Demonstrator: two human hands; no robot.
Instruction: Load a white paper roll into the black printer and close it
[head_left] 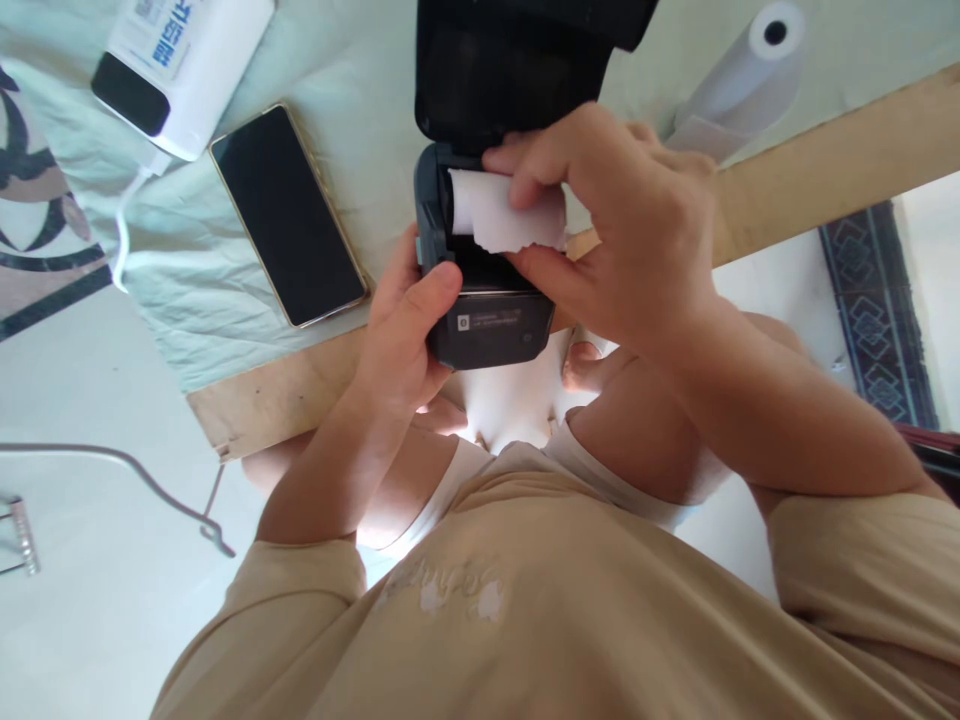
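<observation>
— What do I see from the head camera?

— The left hand (405,330) grips the small black printer (487,300) at the table edge (300,385), its lid (510,60) open. The right hand (615,230) pinches the paper roll (499,212) in the bay.

— How far along, I think?

— The roll sits partly inside; the lid is not closed. A spare roll (742,80) and a phone (289,215) lie near.

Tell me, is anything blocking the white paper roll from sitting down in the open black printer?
Nothing visible does. The black printer's lid is swung up, and the white paper roll already lies in the open bay. The right hand pinches the roll; the left hand grips the printer's side, clear of the bay.
</observation>
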